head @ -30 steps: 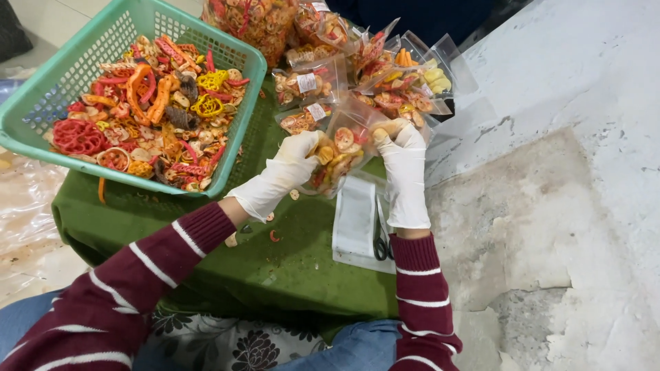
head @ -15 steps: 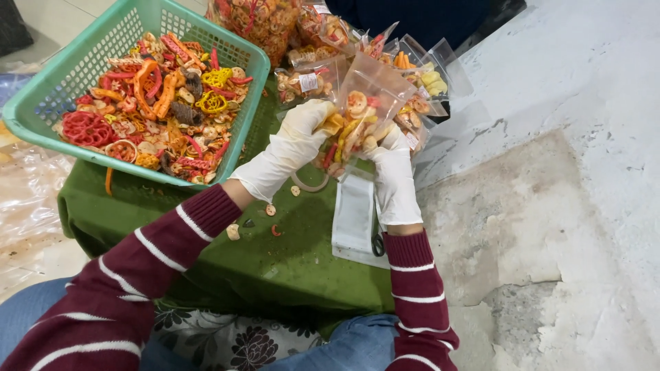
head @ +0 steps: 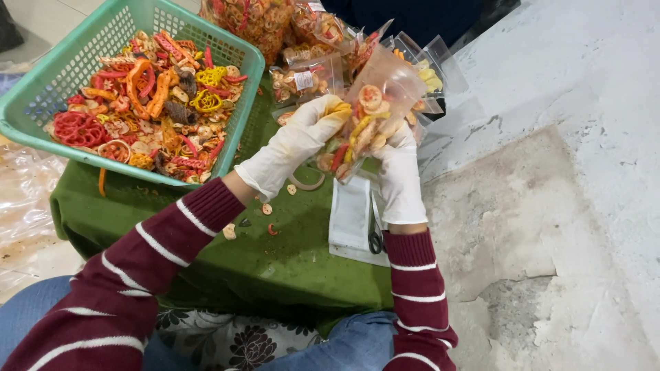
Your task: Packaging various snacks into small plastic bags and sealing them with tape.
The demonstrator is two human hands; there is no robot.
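Striped maroon sleeves reach forward from the near edge, above blue jeans and a floral cloth on the lap. Both hands wear thin white gloves and work over a low surface covered in green cloth (head: pixel 275 254). A few loose snack pieces lie scattered on that cloth just near the left wrist.

Near the right wrist lie a flat stack of white papers or empty bags (head: pixel 350 213) and a pair of scissors (head: pixel 375 237), touching the stack's right edge.

Farther in, the two hands hold up a clear plastic bag (head: pixel 378 103) part-filled with colourful fried snack pieces in red, yellow and beige. The left hand (head: pixel 299 141) grips the bag's lower left side, fingers curled around it. The right hand (head: pixel 399 172) grasps it from below and to the right, fingers closed on the plastic. The bag is lifted clear of the cloth.

Judging by this, the filling step looks done and the bag is being gathered for closing; the next move likely calls for pinching the open mouth shut without spilling.

To the far left sits a green plastic basket (head: pixel 247 62) heaped with the same snacks. Beyond the hands, at the far centre, lies a pile of filled bags (head: pixel 302 79). Rough pale concrete floor (head: pixel 550 206) spreads to the right.
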